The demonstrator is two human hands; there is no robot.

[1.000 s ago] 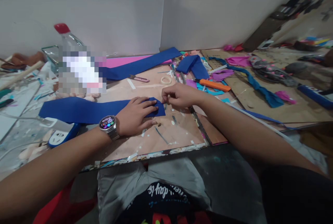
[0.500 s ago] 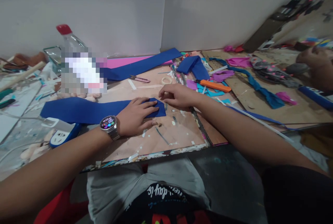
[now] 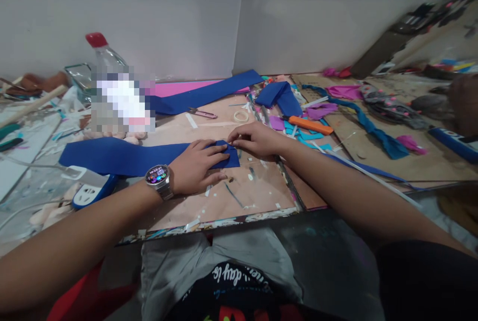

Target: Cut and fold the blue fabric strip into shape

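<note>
A wide blue fabric strip (image 3: 123,157) lies lengthwise across the brown work board (image 3: 186,211). My left hand (image 3: 197,164), with a smartwatch at its wrist, rests flat on the strip near its right end, fingers stretched out and holding it down. At that end's far corner, the thumb and fingertips of my right hand (image 3: 257,139) are pinched together on the edge of the fabric. The cloth puckers slightly there. Beyond my hands lie small thread snips (image 3: 202,113) and a roll of tape (image 3: 241,116).
A second blue strip (image 3: 209,93) lies over pink sheet material (image 3: 179,87) at the back. To the right are an orange utility knife (image 3: 311,125) and fabric scraps. A power strip (image 3: 89,192) and a bottle (image 3: 108,54) stand left. Another person's hand (image 3: 463,102) is far right.
My right fingertips have closed onto the corner of the blue strip, which now puckers. My left hand stays flat in place. The view has shifted slightly.
</note>
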